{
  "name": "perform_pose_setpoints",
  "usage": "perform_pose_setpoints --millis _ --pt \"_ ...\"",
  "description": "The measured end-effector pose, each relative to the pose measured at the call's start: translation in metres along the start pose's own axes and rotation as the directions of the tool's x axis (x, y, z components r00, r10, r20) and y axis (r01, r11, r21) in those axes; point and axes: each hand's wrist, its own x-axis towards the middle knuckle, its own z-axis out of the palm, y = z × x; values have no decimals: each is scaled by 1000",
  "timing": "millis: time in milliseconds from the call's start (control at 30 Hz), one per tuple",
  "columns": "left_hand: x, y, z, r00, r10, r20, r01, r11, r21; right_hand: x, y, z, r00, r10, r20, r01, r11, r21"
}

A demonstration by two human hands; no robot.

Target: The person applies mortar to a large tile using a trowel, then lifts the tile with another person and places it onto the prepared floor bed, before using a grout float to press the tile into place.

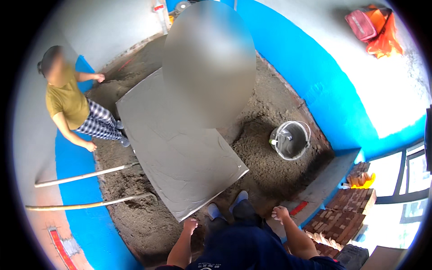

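Note:
A large rectangular slab [180, 148], its face coated in smooth wet-looking grey mortar, lies on the sandy floor in front of my feet. My left hand [191, 225] hangs just beside the slab's near corner, fingers curled, apparently not gripping it. Out to the right, my right hand [280, 214] is loosely closed over the floor, with nothing visible in it. Right of the slab, a bucket [291, 140] with a wire handle holds grey mortar and a tool that I cannot make out clearly. A blurred oval patch covers the slab's far part.
At the left, a person [69, 103] in checked trousers stands by the slab's edge. Two long wooden handles [90, 204] reach over the damp sand [130, 225]. Stacked bricks [342, 216] line the right side by the window. Red and orange bags [375, 31] are at the upper right.

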Motion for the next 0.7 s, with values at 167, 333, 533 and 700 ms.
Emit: perform_pose_setpoints --millis 167,333,533,700 --pt "39 5 13 921 -102 376 158 980 -122 30 46 -60 984 91 155 -137 940 313" --pt "36 32 70 991 130 41 -136 939 316 40 10 -72 1000 14 -15 -12 986 166" --pt "49 84 174 980 197 41 -134 482 866 60 -97 -156 941 -225 -252 215 974 -66" --pt "80 112 191 958 238 158 -267 549 792 59 -166 -166 933 -291 -211 310 949 62"
